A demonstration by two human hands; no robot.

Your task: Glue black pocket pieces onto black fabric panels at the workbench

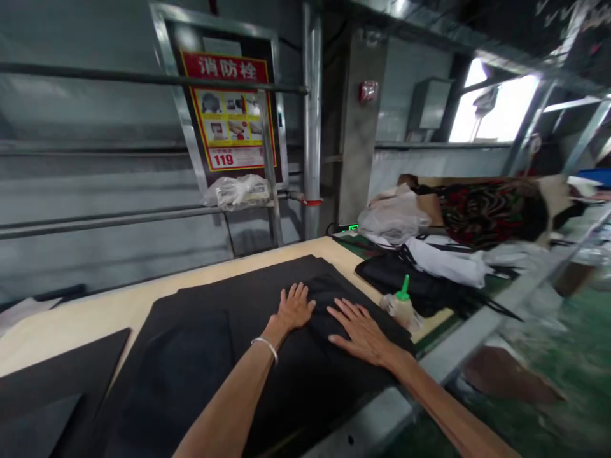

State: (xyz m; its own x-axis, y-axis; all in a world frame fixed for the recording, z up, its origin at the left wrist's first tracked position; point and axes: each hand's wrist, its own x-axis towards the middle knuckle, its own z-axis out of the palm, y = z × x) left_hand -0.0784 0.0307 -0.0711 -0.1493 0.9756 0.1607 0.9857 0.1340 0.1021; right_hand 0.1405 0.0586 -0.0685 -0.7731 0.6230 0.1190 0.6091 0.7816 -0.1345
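My left hand [294, 306] lies flat on a piece of dark cloth or sheet [322, 286], its fingers spread and pointing away from me. To its right, my right hand [358, 331] also rests palm down with fingers apart, touching the same dark piece. Beneath is a larger black sheet [200, 299] on a pale board [167, 285]. A bluish-black panel [184, 381] lies on the sheet to the left of my left forearm. Just right of my right hand stands a squeeze bottle [401, 302] with a green nozzle. Neither hand holds anything.
Another stack of black sheets [52, 394] lies at the lower left. Black and white cloth [446, 261], a clear plastic bag [394, 213] and patterned fabric [491, 210] crowd the bench to the right. A metal edge [377, 416] runs along the front. Pipes [312, 121] stand behind.
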